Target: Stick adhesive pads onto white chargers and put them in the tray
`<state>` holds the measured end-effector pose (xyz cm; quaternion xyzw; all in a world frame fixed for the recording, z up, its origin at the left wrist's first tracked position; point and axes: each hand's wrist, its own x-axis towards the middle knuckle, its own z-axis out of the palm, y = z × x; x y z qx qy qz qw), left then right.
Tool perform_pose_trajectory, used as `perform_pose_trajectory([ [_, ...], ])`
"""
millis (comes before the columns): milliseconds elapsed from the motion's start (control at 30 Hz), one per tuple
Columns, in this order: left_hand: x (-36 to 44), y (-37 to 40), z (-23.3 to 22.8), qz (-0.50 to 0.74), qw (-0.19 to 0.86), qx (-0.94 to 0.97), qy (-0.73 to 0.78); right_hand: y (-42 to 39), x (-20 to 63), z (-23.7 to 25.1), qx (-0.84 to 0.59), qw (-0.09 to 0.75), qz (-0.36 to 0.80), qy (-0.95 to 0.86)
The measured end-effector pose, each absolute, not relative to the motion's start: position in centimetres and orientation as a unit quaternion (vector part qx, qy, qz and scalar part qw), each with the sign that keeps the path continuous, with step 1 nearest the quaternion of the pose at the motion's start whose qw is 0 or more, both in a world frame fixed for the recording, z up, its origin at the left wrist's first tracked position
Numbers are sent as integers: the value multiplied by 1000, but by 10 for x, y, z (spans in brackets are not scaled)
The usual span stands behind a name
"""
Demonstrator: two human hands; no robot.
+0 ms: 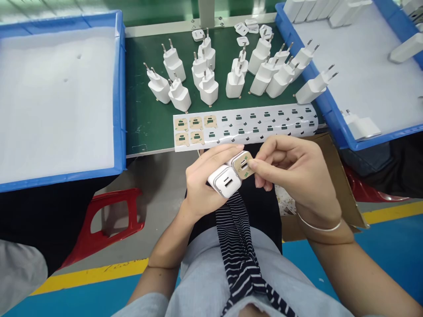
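My left hand point(206, 180) is wrapped round two white plug chargers, held side by side with their port ends facing me. The nearer charger point(226, 181) shows a bare white face with port slots. On the farther one lies a tan adhesive sticker point(243, 165) with cut-outs over the slots. My right hand point(291, 169) pinches that sticker's right edge between thumb and fingers. Just beyond my hands, a white sticker sheet point(246, 125) lies at the table edge, with several tan stickers on its left end. Its right end curls up.
Several white chargers point(209, 90) stand prongs-up on the green table point(142, 127), with small white face plates point(242, 41) behind them. Blue trays flank them: a left tray point(119, 101) and a right tray point(330, 116) holding chargers. A red stool point(132, 211) and cardboard box point(343, 185) are below.
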<state>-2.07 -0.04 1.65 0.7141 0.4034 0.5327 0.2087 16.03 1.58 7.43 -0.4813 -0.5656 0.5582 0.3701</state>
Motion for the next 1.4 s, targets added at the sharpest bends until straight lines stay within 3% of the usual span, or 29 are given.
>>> perform_pose_trajectory([
  [300, -14, 1, -2, 553, 306, 670, 389, 21, 167, 71, -525, 254, 544, -603],
  [467, -15, 3, -11, 557, 375, 638, 376, 27, 172, 58, -506, 252, 584, -582],
  [700, -18, 1, -7, 545, 344, 666, 376, 27, 164, 46, -445, 276, 676, -519],
  [1133, -33, -11, -14, 503, 240, 689, 464, 29, 140, 16, -424, 259, 695, -520],
  [1267, -43, -17, -13, 508, 275, 650, 494, 45, 136, 26, -422, 230, 615, -625],
  [1400, -56, -21, -11, 525, 331, 598, 508, 75, 134, 33, -441, 319, 390, -743],
])
